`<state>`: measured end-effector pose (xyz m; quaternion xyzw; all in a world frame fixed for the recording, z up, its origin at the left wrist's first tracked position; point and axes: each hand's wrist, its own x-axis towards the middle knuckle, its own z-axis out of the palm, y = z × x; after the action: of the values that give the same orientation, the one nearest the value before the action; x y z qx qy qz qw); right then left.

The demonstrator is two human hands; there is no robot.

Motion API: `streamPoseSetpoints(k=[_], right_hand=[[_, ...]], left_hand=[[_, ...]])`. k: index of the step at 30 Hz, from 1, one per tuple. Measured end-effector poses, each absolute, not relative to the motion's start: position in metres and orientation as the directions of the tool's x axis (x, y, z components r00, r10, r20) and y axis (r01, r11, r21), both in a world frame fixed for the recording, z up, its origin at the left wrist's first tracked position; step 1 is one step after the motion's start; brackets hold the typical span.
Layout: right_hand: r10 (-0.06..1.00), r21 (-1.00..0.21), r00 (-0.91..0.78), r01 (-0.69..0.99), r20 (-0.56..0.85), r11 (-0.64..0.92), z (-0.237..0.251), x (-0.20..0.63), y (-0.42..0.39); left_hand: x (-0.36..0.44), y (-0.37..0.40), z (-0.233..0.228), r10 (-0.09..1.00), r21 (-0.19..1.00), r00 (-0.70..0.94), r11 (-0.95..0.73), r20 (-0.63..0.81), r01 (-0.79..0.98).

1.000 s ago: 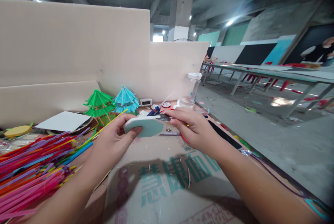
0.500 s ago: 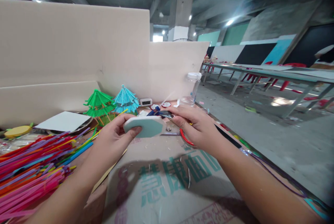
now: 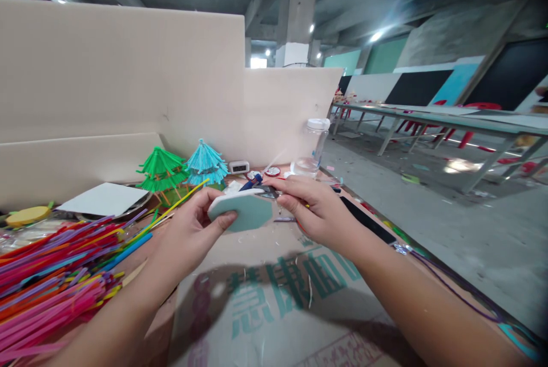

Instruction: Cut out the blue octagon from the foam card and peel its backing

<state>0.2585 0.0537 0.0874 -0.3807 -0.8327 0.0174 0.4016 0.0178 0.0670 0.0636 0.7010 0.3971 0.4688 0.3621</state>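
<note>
My left hand [image 3: 199, 220] grips a pale green octagonal board [image 3: 246, 212] with a white edge, thumb on its green face and fingers behind. My right hand [image 3: 314, 207] is closed around red-handled scissors [image 3: 269, 190], mostly hidden by the fingers. Their dark metal blade lies at the board's upper right edge; whether it bites into the board I cannot tell. Just behind the board is a dark blue object [image 3: 252, 182], partly covered. Both hands are held above a printed cardboard sheet [image 3: 274, 310].
Colourful pipe cleaners [image 3: 55, 281] are heaped at left. Green [image 3: 160, 170] and blue [image 3: 206, 162] umbrella-like models stand behind, near a small digital clock [image 3: 238, 167] and a clear bottle [image 3: 310, 150]. A black phone [image 3: 368, 221] lies by the right forearm. A pale partition [image 3: 128, 81] rises behind.
The board has shifted slightly right and tilted, its right end dropping. My right hand has moved a little left, bringing the scissor blade against the board's upper edge.
</note>
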Motion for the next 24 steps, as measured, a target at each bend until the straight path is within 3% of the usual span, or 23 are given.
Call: streamPoseSetpoints(k=[11,19,24], right_hand=[[0.629,-0.382,-0.341,0.566,0.699,0.731,0.093,0.26,0.053],[0.7,-0.51,-0.265,0.525,0.664,0.682,0.087,0.263,0.063],[0.769,-0.601,-0.155,0.536,0.62,0.593,0.055,0.271,0.063]], left_hand=[[0.018,0.067,0.065,0.906,0.901,0.26,-0.389,0.335,0.195],[0.023,0.069,0.065,0.917,0.919,0.244,-0.359,0.316,0.161],[0.016,0.076,0.049,0.96,0.959,0.191,-0.236,0.205,0.158]])
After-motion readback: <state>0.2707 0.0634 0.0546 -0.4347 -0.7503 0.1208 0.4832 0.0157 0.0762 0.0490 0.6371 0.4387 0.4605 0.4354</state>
